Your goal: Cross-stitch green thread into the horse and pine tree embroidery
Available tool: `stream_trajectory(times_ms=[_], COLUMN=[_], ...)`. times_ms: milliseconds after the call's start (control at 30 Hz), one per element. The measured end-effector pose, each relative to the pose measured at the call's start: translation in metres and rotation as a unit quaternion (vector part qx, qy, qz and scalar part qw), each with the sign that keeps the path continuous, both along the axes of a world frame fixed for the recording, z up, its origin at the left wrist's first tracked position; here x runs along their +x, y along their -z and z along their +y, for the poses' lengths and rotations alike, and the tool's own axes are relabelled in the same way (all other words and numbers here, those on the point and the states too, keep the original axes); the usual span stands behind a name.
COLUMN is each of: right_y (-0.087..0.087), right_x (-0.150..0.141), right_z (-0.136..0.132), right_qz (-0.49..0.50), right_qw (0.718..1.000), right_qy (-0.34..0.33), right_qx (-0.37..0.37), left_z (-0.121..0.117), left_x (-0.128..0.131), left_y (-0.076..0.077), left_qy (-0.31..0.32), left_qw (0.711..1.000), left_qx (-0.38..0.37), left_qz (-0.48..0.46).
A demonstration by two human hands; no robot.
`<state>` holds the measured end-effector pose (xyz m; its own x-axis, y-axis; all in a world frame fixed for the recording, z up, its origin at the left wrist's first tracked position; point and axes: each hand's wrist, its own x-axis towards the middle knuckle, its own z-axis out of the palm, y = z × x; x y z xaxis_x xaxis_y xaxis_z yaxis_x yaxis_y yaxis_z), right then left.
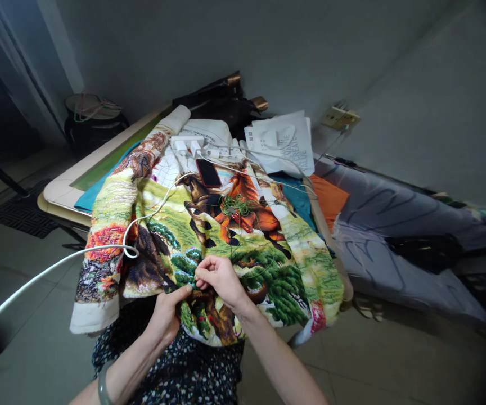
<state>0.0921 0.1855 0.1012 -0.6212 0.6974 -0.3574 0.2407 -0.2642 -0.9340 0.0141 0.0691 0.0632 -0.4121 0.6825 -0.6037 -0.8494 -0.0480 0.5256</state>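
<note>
A large embroidered cloth [268,236] with horses and green trees lies over a table and hangs down onto my lap. My left hand [167,315] grips the cloth's lower edge from beneath, thumb on top. My right hand [217,277] rests on the cloth just above, fingers pinched together on something too small to make out, likely a needle or thread. A tangle of green thread [235,205] lies on the horse picture further up.
A dark phone [208,172] and white chargers [186,143] lie on the cloth's far part. A white cable [57,264] runs off to the left. A white bag [283,143] sits behind. A grey-covered bed [395,225] is at right.
</note>
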Motion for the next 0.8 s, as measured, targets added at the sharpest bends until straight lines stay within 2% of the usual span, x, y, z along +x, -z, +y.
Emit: stream_trajectory(times_ms=[233,467,567,633,700,800], right_y=[-0.001,-0.001,-0.002,-0.003,-0.006,-0.009], right_x=[0.003,0.006,0.006,0.007,0.010,0.013], right_z=[0.001,0.001,0.001,-0.003,-0.009,-0.020], right_qz=[-0.003,0.004,-0.001,-0.010,-0.026,-0.051], right_qw=[1.000,0.999,0.999,0.998,0.990,0.952], right_qy=[-0.018,-0.027,-0.033,-0.042,-0.050,-0.053], right_qx=[0.003,-0.031,-0.016,0.035,0.133,0.297], left_z=[-0.001,0.000,0.000,0.000,-0.001,-0.003], left_x=[-0.001,-0.001,-0.001,-0.001,0.000,0.001], left_y=[-0.001,-0.001,-0.001,0.000,0.000,-0.001], left_qy=[0.005,0.007,0.007,0.008,-0.001,-0.024], left_qw=[1.000,1.000,1.000,1.000,1.000,0.999], left_qx=[-0.002,0.002,0.000,-0.005,-0.009,-0.011], left_qz=[-0.015,-0.020,-0.022,-0.024,-0.022,-0.018])
